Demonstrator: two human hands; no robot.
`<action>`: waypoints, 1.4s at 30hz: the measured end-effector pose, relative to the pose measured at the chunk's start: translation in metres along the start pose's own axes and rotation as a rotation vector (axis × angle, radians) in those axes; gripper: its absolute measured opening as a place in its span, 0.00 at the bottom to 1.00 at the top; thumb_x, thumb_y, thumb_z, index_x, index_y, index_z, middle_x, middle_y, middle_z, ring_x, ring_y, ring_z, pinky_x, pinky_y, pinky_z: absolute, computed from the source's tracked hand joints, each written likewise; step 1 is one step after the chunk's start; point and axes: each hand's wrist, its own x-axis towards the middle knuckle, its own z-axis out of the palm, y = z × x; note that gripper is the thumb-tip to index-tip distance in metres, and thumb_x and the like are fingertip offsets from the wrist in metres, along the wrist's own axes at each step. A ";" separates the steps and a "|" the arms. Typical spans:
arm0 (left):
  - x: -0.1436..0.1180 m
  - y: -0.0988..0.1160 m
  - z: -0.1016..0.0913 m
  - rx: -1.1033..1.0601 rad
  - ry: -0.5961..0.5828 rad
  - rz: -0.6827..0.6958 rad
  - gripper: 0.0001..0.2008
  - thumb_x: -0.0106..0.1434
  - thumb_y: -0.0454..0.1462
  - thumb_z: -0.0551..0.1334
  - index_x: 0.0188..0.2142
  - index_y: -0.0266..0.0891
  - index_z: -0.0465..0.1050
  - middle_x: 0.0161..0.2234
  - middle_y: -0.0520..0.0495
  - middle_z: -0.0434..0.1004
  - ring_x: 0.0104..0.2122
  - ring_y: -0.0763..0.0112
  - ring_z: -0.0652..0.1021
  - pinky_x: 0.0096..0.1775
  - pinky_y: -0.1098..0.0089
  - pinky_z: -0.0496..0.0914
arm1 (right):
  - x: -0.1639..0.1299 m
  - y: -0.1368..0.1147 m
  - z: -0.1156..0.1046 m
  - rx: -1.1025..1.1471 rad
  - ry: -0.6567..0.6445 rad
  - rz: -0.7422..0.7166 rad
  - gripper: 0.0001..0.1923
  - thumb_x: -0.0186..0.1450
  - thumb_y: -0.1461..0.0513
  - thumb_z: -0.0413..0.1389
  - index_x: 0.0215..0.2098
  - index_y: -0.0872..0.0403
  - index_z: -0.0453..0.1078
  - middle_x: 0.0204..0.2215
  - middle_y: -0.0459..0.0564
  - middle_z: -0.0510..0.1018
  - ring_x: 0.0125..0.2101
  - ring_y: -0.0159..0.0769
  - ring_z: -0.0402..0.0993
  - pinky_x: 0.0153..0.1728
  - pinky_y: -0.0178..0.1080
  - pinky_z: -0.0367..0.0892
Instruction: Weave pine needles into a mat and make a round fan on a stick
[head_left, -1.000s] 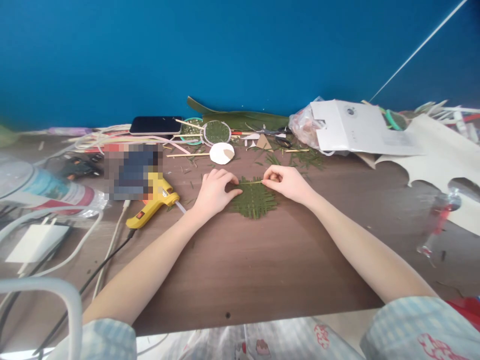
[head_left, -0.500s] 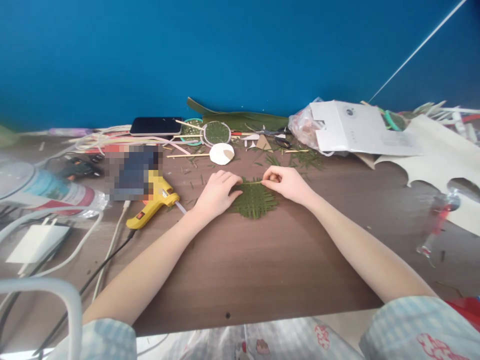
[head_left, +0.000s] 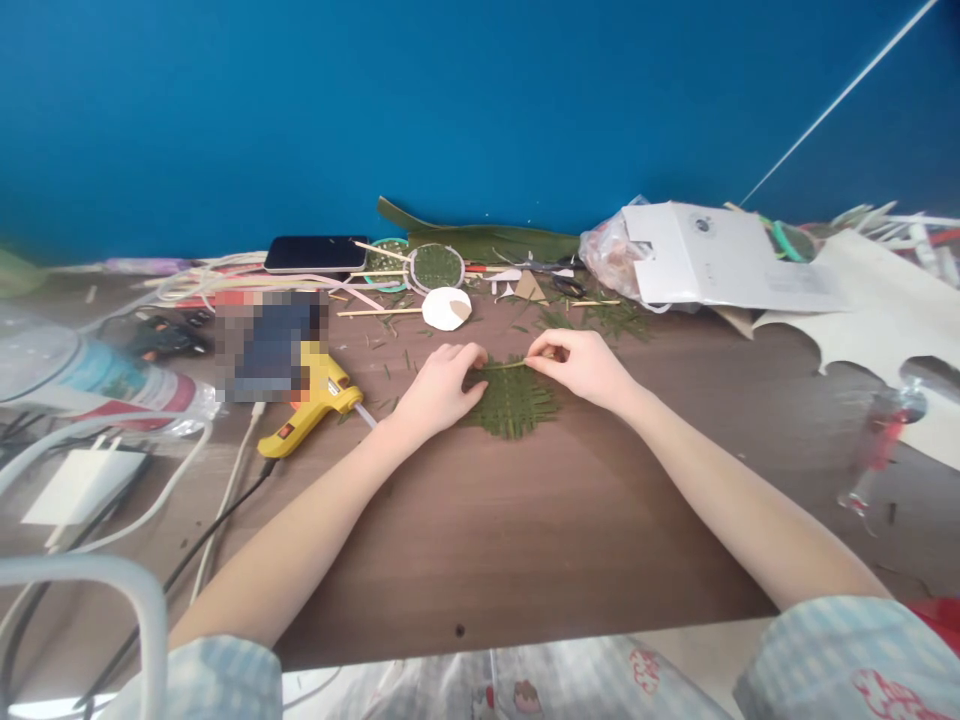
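The woven green leaf mat lies flat on the bench, mid-way between both hands. The left hand presses its near-left edge with flattened fingers, grip holding nothing. The right hand pinches a thin leaf strip laid across the mat's far edge. A hard tug could snap the strip or loosen the weave; the yellow glue gun sits near the left wrist.

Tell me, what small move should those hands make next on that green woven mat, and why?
Probably draw the thin strip sideways through the woven leaf mat: the right hand pinches one end at the mat's far edge while the left hand presses the mat flat on the table.
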 end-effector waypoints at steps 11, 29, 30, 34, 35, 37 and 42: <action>0.002 0.002 -0.002 -0.006 -0.014 0.033 0.06 0.57 0.32 0.57 0.36 0.38 0.68 0.35 0.46 0.72 0.38 0.64 0.70 0.42 0.65 0.65 | 0.015 -0.031 -0.013 0.046 -0.121 -0.074 0.07 0.59 0.61 0.53 0.30 0.53 0.74 0.30 0.48 0.78 0.30 0.35 0.71 0.34 0.39 0.62; 0.004 0.001 0.000 -0.046 0.046 0.028 0.04 0.59 0.36 0.59 0.32 0.37 0.69 0.33 0.47 0.74 0.35 0.66 0.72 0.40 0.66 0.67 | 0.032 -0.052 -0.002 0.211 -0.117 -0.148 0.06 0.58 0.62 0.54 0.28 0.56 0.71 0.26 0.47 0.76 0.27 0.33 0.69 0.32 0.38 0.63; 0.004 0.001 0.000 -0.048 0.055 0.030 0.05 0.59 0.37 0.59 0.32 0.37 0.69 0.33 0.47 0.74 0.35 0.66 0.72 0.40 0.66 0.67 | 0.032 -0.054 -0.001 0.219 -0.113 -0.158 0.06 0.58 0.62 0.54 0.28 0.56 0.71 0.27 0.47 0.76 0.28 0.33 0.70 0.33 0.37 0.63; 0.004 0.002 0.003 -0.035 0.095 0.028 0.07 0.62 0.38 0.56 0.32 0.37 0.70 0.32 0.46 0.75 0.35 0.66 0.72 0.39 0.66 0.67 | 0.032 -0.057 0.004 0.235 -0.117 -0.184 0.06 0.58 0.62 0.54 0.29 0.56 0.72 0.28 0.47 0.77 0.30 0.33 0.70 0.34 0.37 0.64; 0.004 0.001 0.004 -0.030 0.108 0.027 0.08 0.63 0.37 0.54 0.32 0.36 0.70 0.32 0.46 0.75 0.34 0.66 0.72 0.39 0.66 0.67 | 0.031 -0.057 0.005 0.236 -0.122 -0.188 0.06 0.58 0.62 0.54 0.29 0.56 0.72 0.29 0.47 0.77 0.30 0.33 0.70 0.34 0.37 0.64; 0.005 0.001 0.005 -0.023 0.128 0.026 0.09 0.63 0.35 0.52 0.32 0.36 0.70 0.31 0.46 0.75 0.33 0.67 0.72 0.38 0.67 0.67 | 0.030 -0.057 0.004 0.242 -0.135 -0.196 0.06 0.58 0.63 0.54 0.29 0.55 0.73 0.29 0.47 0.77 0.31 0.33 0.71 0.35 0.38 0.64; 0.006 0.001 0.006 -0.003 0.161 0.008 0.10 0.62 0.33 0.53 0.27 0.36 0.70 0.27 0.47 0.73 0.30 0.68 0.71 0.36 0.69 0.65 | 0.030 -0.055 0.000 0.334 -0.203 -0.156 0.08 0.59 0.64 0.53 0.35 0.55 0.73 0.32 0.47 0.78 0.33 0.34 0.73 0.36 0.38 0.66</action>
